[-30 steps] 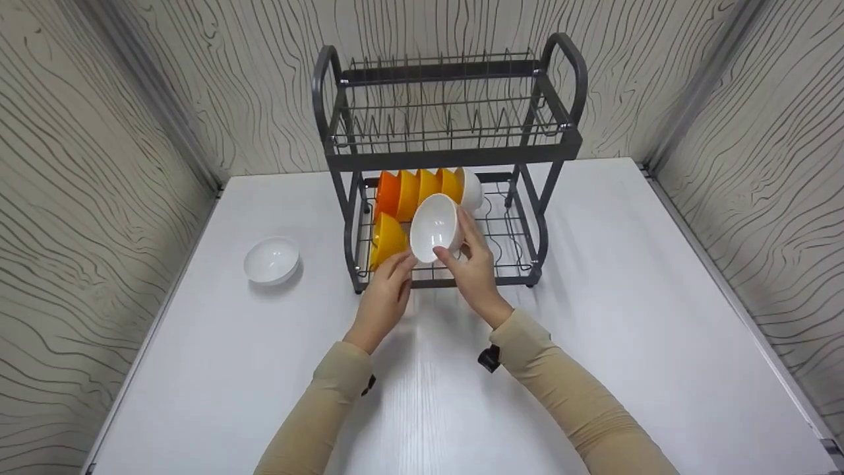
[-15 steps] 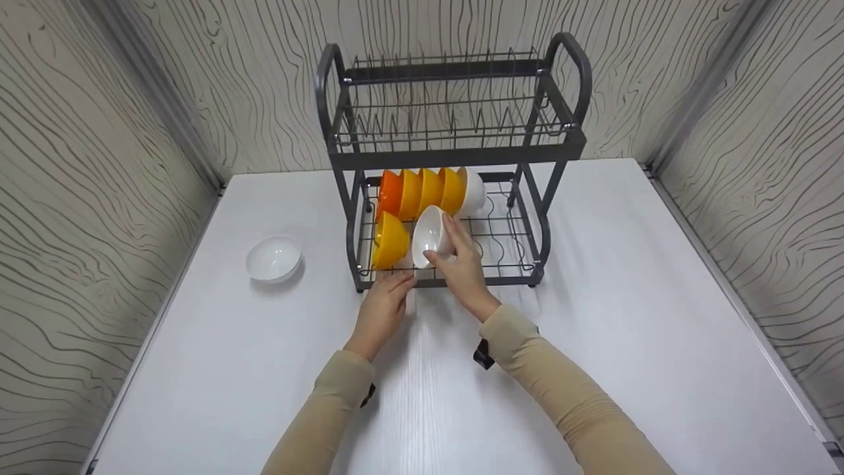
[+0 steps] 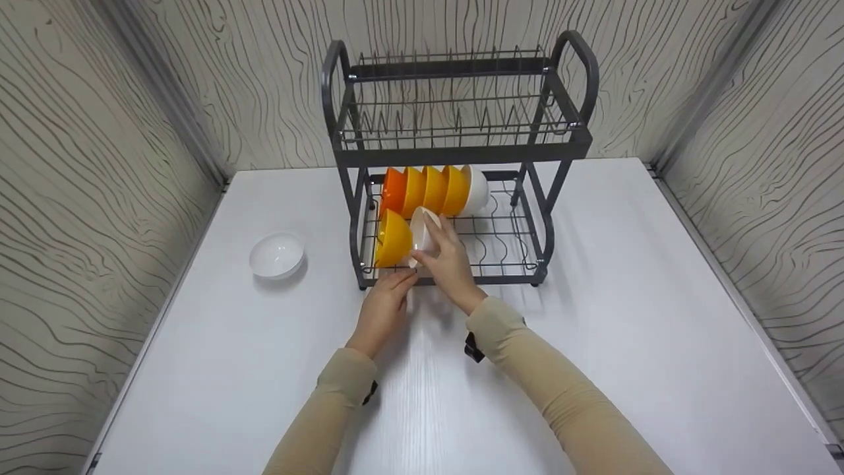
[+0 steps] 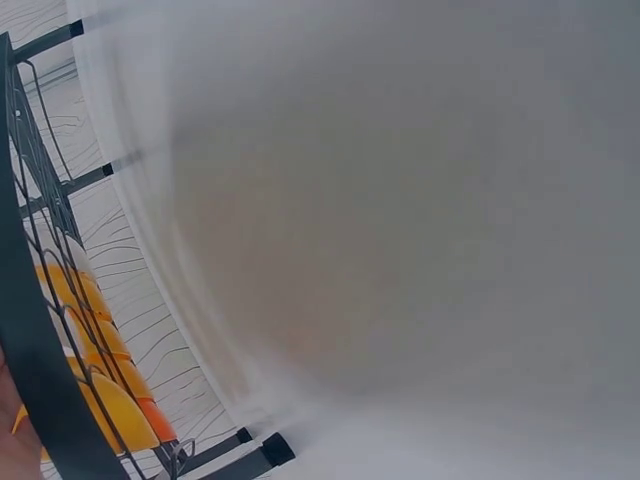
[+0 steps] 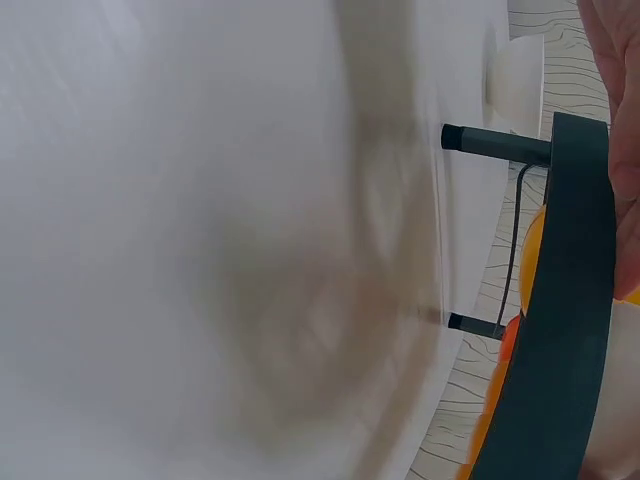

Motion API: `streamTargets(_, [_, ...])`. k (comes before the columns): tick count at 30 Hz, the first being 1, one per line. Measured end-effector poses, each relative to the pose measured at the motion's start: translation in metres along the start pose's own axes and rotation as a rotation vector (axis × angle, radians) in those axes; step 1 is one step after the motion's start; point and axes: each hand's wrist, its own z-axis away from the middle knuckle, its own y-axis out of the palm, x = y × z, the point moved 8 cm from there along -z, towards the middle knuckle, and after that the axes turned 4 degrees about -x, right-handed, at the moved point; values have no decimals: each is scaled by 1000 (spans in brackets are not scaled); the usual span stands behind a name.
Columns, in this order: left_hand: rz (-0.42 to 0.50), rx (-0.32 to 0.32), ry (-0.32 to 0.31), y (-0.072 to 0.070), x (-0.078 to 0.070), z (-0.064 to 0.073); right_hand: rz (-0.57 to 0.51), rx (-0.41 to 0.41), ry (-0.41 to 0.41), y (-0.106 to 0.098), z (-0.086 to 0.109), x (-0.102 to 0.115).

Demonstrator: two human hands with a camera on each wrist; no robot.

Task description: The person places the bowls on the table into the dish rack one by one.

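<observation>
My right hand (image 3: 452, 264) grips a white bowl (image 3: 422, 227), thumb at the near rim and fingers over its outside. The bowl stands on its side in the lower tier of the dark dish rack (image 3: 504, 280), its opening facing left. Just left of it a yellow bowl (image 3: 393, 241) leans on edge. My left hand (image 3: 382, 313) lies at the rack's front rail with fingers extended, holding nothing. The right wrist view catches the left hand (image 5: 622, 130) by the rail and part of the white bowl (image 5: 612, 400) behind it.
Behind, an orange bowl (image 3: 393, 188), several yellow bowls (image 3: 435, 188) and a white bowl (image 3: 477, 191) stand on edge in a row. Another white bowl (image 3: 277, 255) sits upright on the table at left. The wire upper tier (image 3: 461, 155) overhangs the lower one.
My right hand has lowered the white bowl leftward into the rack and turned it onto its side, close to the yellow bowl. The left hand has drawn back slightly from the bowls to the rail.
</observation>
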Motion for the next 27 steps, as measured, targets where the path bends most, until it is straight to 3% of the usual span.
streamTargets(8, [1,41,-9,4,2,-1,59,33,18,8,-4,6])
streamTargets(18, [23,24,-2,4,3,-1,112,54,-11,19,-8,11])
streamTargets(27, [25,-17,36,2,2,0,80,54,-32,26,-7,8])
